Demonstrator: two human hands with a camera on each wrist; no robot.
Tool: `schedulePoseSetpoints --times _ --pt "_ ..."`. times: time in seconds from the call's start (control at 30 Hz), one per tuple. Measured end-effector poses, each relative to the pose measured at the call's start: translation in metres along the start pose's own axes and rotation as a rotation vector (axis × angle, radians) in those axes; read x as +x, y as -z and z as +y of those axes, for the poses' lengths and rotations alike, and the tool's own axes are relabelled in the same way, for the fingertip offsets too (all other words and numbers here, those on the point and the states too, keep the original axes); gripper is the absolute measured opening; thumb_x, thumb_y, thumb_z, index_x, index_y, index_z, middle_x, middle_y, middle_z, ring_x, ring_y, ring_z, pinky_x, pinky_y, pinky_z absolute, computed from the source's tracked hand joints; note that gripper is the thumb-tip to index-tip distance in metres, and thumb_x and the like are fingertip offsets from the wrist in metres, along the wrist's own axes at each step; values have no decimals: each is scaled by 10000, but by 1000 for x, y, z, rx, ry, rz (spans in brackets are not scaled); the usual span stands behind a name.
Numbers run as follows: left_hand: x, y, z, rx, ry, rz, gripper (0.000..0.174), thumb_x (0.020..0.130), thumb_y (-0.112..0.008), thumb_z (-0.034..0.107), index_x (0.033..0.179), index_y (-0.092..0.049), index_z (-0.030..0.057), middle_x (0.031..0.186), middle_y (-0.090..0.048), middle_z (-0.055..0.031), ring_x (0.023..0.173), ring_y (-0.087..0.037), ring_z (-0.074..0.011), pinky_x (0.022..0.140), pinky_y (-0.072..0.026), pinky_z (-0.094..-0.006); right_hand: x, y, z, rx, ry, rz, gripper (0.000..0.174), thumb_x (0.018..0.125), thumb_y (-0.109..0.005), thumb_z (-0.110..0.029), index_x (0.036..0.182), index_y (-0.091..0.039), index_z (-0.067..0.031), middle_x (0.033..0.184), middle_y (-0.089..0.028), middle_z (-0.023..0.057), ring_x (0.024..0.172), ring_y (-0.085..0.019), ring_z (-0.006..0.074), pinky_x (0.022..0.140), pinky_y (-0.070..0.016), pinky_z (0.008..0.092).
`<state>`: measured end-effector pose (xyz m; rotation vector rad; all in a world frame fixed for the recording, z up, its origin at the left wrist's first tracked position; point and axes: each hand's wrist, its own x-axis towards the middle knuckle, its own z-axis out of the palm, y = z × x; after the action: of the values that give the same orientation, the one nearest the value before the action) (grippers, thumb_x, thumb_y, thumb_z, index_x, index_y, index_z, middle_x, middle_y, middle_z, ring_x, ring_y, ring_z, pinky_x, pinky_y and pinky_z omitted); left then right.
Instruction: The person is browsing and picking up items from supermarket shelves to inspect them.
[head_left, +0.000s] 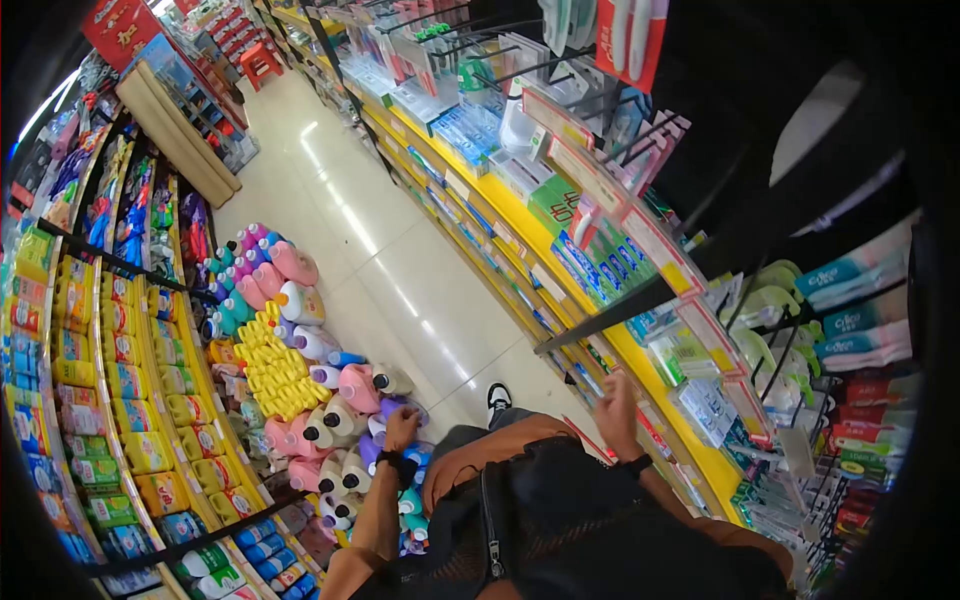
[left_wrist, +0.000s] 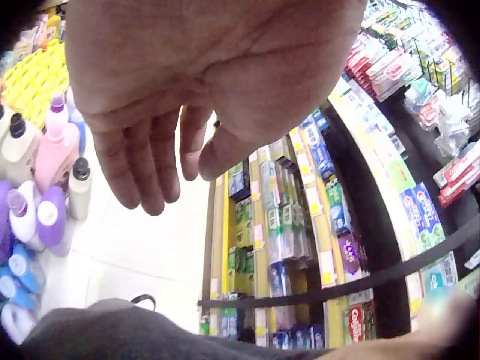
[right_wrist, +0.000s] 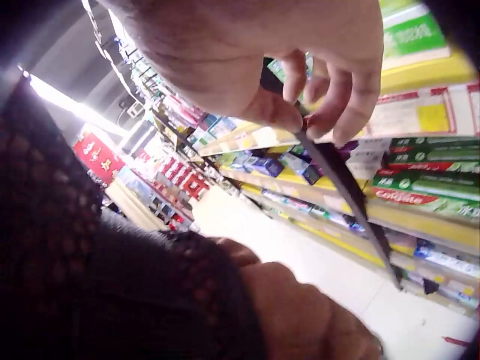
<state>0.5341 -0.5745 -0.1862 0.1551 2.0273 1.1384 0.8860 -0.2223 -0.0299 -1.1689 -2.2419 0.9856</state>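
Note:
My left hand hangs above the bottles on the floor in the head view, wearing a dark wristband. Its relaxed fingers point down with nothing between them in the left wrist view. My right hand is raised beside the yellow-edged shelves, its fingers loosely bent. In the right wrist view, thumb and fingertips come close together in front of a dark upright bar, with no held item visible. Pink bottles, white ones and purple ones stand beside a yellow bundle. Toothpaste boxes lie on the shelves.
Packed shelves line the left side. A tiled aisle runs between both sides, with a red stool at the far end. Hanging packs stick out on hooks at the right. A shoe shows below my torso.

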Motion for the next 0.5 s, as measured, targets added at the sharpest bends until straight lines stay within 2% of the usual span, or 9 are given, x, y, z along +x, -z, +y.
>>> schedulePoseSetpoints --times 0.07,0.2,0.27,0.33,0.37,0.4,0.43,0.47,0.5 --pt "12 5 26 -13 -52 -23 276 986 -715 122 1189 -702 -64 981 -766 -119 859 -744 -188 738 -606 -323 14 -20 -19 192 -101 -285 284 901 -634 36 1182 -619 2 1062 -633 165 934 -676 315 825 -565 408" --pt "19 31 25 17 13 -19 254 991 -714 103 1191 -701 -53 1011 -768 -116 830 -742 -194 723 -605 -313 64 -56 -70 242 -16 -426 299 910 -660 20 1207 -640 -12 1128 -648 168 879 -701 283 769 -579 383" --pt "23 49 -14 112 64 -16 235 943 -742 168 1070 -747 -30 881 -770 -124 753 -731 -189 674 -575 -338 91 -74 -89 223 41 -377 297 920 -675 25 1215 -659 -2 1104 -672 132 901 -695 212 810 -584 339" --pt "12 60 -23 183 132 -28 263 852 -748 261 878 -761 0 722 -714 -151 691 -722 -227 637 -545 -395 117 -84 -106 224 -2 -405 302 917 -687 12 1218 -658 1 1101 -670 130 917 -698 216 816 -586 340" --pt "33 68 -95 756 -379 -12 270 814 -726 282 821 -747 13 703 -688 -161 676 -712 -283 620 -530 -425 128 -93 -108 222 -26 -409 307 917 -694 3 1222 -658 2 1113 -670 132 924 -702 221 825 -589 343" --pt "29 72 -102 672 -244 -114 282 779 -723 311 823 -754 34 697 -669 -186 695 -709 -359 635 -526 -485 141 -102 -111 220 -49 -411 312 917 -700 -6 1226 -658 4 1126 -669 133 932 -705 226 834 -591 346" --pt "25 76 -82 730 -67 5 296 889 -699 259 1036 -767 12 895 -776 -178 810 -737 -332 729 -586 -415 152 -112 -110 182 -66 -443 339 915 -712 -24 1248 -653 3 1159 -664 145 959 -712 250 861 -598 360" --pt "15 42 -76 920 -487 34 464 773 -763 399 1050 -749 26 837 -708 -189 800 -693 -419 743 -539 -489 159 -122 -106 182 -61 -438 339 915 -712 -24 1248 -653 3 1159 -664 145 959 -712 250 861 -598 360" --pt "29 52 -67 922 -494 34 464 773 -763 399 1050 -749 26 837 -708 -189 800 -693 -419 743 -539 -489 166 -133 -103 132 -45 -464 355 915 -717 -31 1262 -649 0 1168 -660 154 983 -712 266 876 -600 370"
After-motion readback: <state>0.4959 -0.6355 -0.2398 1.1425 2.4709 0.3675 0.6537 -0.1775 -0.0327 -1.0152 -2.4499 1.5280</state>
